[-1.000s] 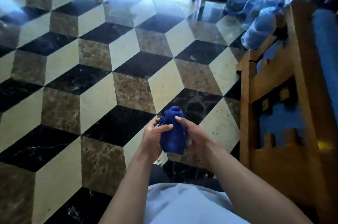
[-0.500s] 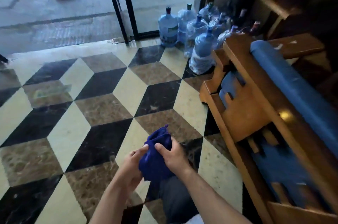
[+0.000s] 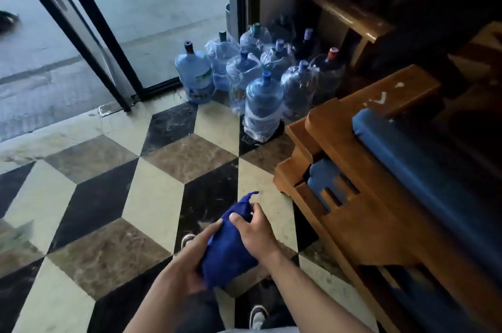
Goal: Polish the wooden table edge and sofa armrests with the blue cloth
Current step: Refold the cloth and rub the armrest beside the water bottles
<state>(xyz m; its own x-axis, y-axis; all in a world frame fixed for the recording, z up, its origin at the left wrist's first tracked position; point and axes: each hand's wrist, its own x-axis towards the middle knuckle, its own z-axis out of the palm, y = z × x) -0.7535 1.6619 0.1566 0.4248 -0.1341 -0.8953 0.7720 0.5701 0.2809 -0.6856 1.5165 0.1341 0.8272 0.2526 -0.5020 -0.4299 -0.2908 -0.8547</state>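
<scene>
Both hands meet at waist height over the floor. Left hand [image 3: 194, 256] cups the blue cloth [image 3: 226, 248] from below and the side, fingers curled round its bulk. Right hand [image 3: 254, 230] grips the upper part, thumb pressed on top. One pointed corner of cloth sticks up past the fingers. The cloth is bunched into a wad, touching no furniture; likely being gathered into a pad that fits the palm before wiping.

Just to the right stands the wooden sofa [image 3: 350, 213], its armrest [image 3: 326, 126] flat-topped and near, apart from the hands. Blue cushion [image 3: 407, 158] lies along the seat back. No polishing contact yet, by my reading.

Beyond the armrest, a cluster of water jugs [image 3: 262, 104] stands on the patterned tile floor [image 3: 152, 196] beside the glass door [image 3: 114, 33]. Shoes show below the hands. Which piece is the table I cannot tell; the far right is dark.
</scene>
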